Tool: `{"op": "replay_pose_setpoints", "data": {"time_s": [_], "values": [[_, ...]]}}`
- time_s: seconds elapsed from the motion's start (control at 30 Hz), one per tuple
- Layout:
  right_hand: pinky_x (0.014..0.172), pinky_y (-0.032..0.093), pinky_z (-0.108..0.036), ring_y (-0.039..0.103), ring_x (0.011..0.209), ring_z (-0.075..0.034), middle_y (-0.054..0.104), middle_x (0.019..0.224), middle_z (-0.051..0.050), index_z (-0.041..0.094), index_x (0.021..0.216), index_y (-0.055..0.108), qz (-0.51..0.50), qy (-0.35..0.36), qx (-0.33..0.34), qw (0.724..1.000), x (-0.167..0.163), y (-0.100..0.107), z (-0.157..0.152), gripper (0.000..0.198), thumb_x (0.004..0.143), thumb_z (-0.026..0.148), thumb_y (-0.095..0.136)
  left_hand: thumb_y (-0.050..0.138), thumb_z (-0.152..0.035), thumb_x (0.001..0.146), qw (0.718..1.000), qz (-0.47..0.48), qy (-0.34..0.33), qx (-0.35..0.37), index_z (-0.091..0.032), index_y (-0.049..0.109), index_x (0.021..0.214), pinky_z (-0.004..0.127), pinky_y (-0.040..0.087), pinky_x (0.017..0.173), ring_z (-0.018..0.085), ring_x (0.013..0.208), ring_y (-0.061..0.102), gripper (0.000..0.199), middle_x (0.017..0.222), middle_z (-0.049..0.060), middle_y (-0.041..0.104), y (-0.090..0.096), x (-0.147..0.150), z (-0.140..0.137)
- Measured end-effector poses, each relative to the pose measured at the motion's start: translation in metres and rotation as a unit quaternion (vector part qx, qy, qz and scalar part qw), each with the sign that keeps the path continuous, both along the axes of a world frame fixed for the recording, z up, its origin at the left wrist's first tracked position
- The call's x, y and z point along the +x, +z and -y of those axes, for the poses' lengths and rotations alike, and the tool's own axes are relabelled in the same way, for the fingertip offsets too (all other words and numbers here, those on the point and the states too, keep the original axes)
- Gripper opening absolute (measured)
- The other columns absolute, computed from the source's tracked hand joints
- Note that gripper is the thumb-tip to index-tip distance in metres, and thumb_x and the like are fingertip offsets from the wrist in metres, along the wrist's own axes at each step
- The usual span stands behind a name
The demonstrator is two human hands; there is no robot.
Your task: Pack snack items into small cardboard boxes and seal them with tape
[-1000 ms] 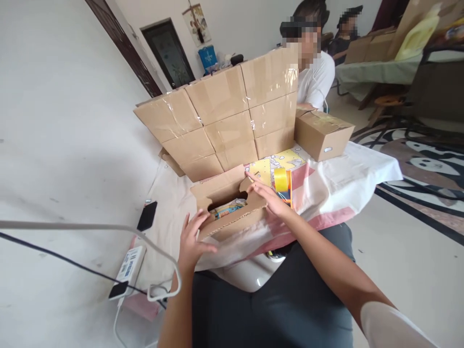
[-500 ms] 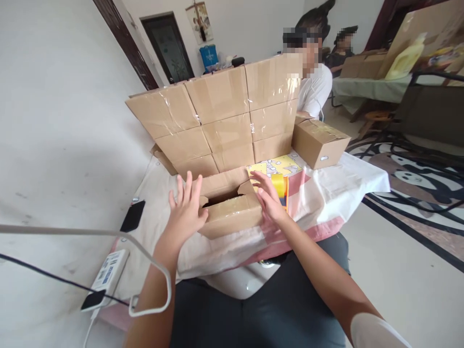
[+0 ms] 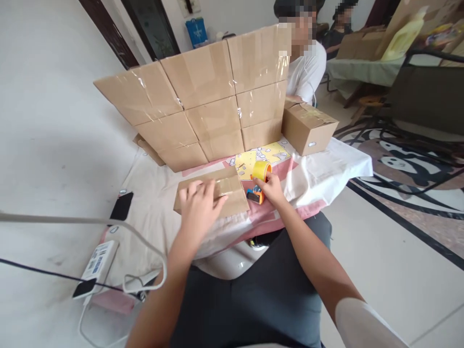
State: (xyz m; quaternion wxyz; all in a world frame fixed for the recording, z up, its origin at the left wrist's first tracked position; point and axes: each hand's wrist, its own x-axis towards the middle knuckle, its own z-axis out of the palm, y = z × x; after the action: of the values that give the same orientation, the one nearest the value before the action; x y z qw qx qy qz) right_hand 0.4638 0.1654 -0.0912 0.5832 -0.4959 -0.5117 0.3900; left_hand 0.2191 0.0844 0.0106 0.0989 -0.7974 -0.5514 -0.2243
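A small cardboard box [image 3: 232, 192] lies on the cloth in front of me with its top flaps down and a strip of clear tape on top. My left hand [image 3: 201, 203] rests on that top, fingers spread over the flaps. To the right of the box, my right hand [image 3: 271, 188] is closed around an orange and blue tape dispenser [image 3: 256, 194] carrying a roll of yellowish tape [image 3: 261, 170]. The fingers partly hide the dispenser's frame.
Behind the box stands a tall wall of taped cardboard boxes [image 3: 213, 106]. Another closed carton [image 3: 308, 128] sits at the right, near a person in a white shirt [image 3: 308, 70]. A black phone [image 3: 121, 205], a power strip [image 3: 99, 261] and a looping cable [image 3: 145, 246] lie left.
The box's flaps have gone from open to folded down, with my left hand now on top. My right hand has left the box and taken hold of the tape dispenser. The view has shifted.
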Motion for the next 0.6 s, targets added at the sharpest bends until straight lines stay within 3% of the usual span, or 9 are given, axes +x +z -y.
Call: {"op": "replay_pose_setpoints", "data": {"time_s": [0.07, 0.13, 0.27, 0.33, 0.43, 0.53, 0.6], "values": [[0.086, 0.059, -0.04, 0.073, 0.095, -0.028, 0.077, 0.1, -0.01, 0.016, 0.1, 0.072, -0.056, 0.01, 0.052, 0.997, 0.001, 0.01, 0.018, 0.04, 0.081, 0.051, 0.075, 0.052, -0.044, 0.102, 0.99, 0.125, -0.058, 0.014, -0.021, 0.073, 0.11, 0.042, 0.051, 0.09, 0.027, 0.096, 0.065, 0.032, 0.096, 0.012, 0.072, -0.009, 0.033, 0.013], [0.085, 0.059, -0.039, 0.074, 0.096, -0.027, 0.077, 0.105, -0.009, 0.019, 0.109, 0.07, -0.076, 0.015, 0.098, 0.992, 0.002, 0.015, 0.041, 0.042, 0.086, 0.054, 0.072, 0.057, -0.045, 0.1, 0.967, 0.231, -0.104, -0.016, -0.022, 0.073, 0.104, 0.034, 0.052, 0.078, 0.02, 0.082, 0.064, 0.028, 0.091, 0.008, 0.067, -0.021, 0.065, 0.022], [0.062, 0.054, -0.033, 0.067, 0.071, -0.02, 0.072, 0.084, -0.006, 0.021, 0.099, 0.066, -0.018, -0.048, 0.209, 0.977, 0.003, 0.013, 0.071, 0.049, 0.105, 0.06, 0.037, 0.064, -0.04, 0.096, 0.915, 0.359, -0.146, -0.114, -0.02, 0.068, 0.072, 0.028, 0.048, 0.068, 0.014, 0.074, 0.057, 0.032, 0.084, 0.002, 0.053, -0.04, 0.107, 0.031], [0.059, 0.048, -0.033, 0.057, 0.061, -0.018, 0.062, 0.069, -0.005, 0.021, 0.08, 0.061, 0.03, -0.082, 0.25, 0.964, 0.006, 0.011, 0.07, 0.058, 0.106, 0.063, 0.03, 0.062, -0.038, 0.097, 0.891, 0.419, -0.14, -0.106, -0.019, 0.062, 0.061, 0.026, 0.046, 0.069, 0.014, 0.076, 0.054, 0.041, 0.082, 0.002, 0.048, -0.043, 0.116, 0.035], [0.07, 0.047, -0.038, 0.047, 0.058, -0.018, 0.047, 0.057, -0.002, 0.023, 0.06, 0.048, 0.079, -0.114, 0.269, 0.953, 0.017, 0.007, 0.057, 0.066, 0.099, 0.075, 0.038, 0.063, -0.04, 0.098, 0.854, 0.494, -0.111, -0.116, -0.019, 0.068, 0.066, 0.027, 0.045, 0.071, 0.014, 0.079, 0.054, 0.038, 0.084, 0.003, 0.051, -0.044, 0.119, 0.044], [0.071, 0.047, -0.039, 0.044, 0.056, -0.017, 0.041, 0.056, -0.001, 0.024, 0.06, 0.043, 0.103, -0.19, 0.259, 0.941, 0.029, 0.003, 0.043, 0.065, 0.102, 0.073, 0.032, 0.061, -0.04, 0.099, 0.829, 0.515, -0.102, -0.195, -0.02, 0.07, 0.069, 0.026, 0.042, 0.065, 0.013, 0.072, 0.053, 0.037, 0.076, 0.001, 0.053, -0.051, 0.112, 0.053], [0.065, 0.047, -0.036, 0.047, 0.057, -0.018, 0.045, 0.059, -0.001, 0.024, 0.067, 0.049, 0.055, -0.235, 0.212, 0.947, 0.034, 0.002, 0.038, 0.061, 0.104, 0.069, 0.029, 0.061, -0.039, 0.099, 0.838, 0.488, -0.103, -0.224, -0.02, 0.069, 0.067, 0.026, 0.04, 0.063, 0.013, 0.068, 0.053, 0.038, 0.072, 0.0, 0.053, -0.063, 0.106, 0.057]]}}
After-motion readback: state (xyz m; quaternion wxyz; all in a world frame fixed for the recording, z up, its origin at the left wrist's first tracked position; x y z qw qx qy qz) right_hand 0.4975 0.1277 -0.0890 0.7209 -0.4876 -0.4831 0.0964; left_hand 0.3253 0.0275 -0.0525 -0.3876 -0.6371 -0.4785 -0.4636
